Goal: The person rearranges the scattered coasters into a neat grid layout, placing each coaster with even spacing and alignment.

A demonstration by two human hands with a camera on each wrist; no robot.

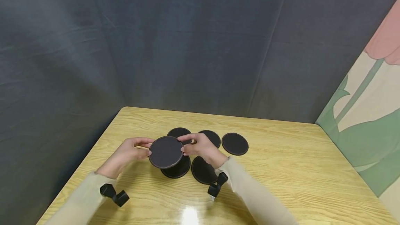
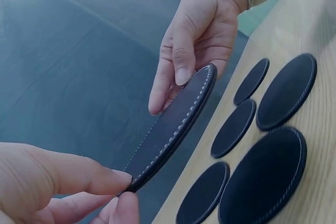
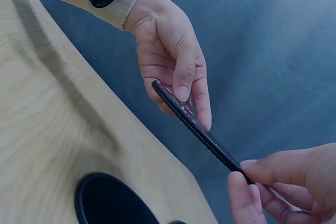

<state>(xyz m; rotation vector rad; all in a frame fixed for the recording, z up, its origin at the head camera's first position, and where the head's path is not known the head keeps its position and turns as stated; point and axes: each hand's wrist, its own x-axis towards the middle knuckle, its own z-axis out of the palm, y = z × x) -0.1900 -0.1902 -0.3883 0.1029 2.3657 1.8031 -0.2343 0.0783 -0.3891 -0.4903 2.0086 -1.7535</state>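
Note:
A round black coaster with pale stitching around its edge is held up over the table between both hands. My left hand pinches its left edge between thumb and fingers; my right hand grips the opposite edge the same way. In the left wrist view the coaster appears tilted and thin, its stitched rim facing the camera. Beneath it lies another black coaster, partly covered from the head camera. A second one lies flat under my right wrist.
Behind the hands, a row of similar coasters lies on the wooden table: one at left, one partly hidden by my right hand, and one at right. A dark curtain hangs past the far edge; patterned fabric is at right.

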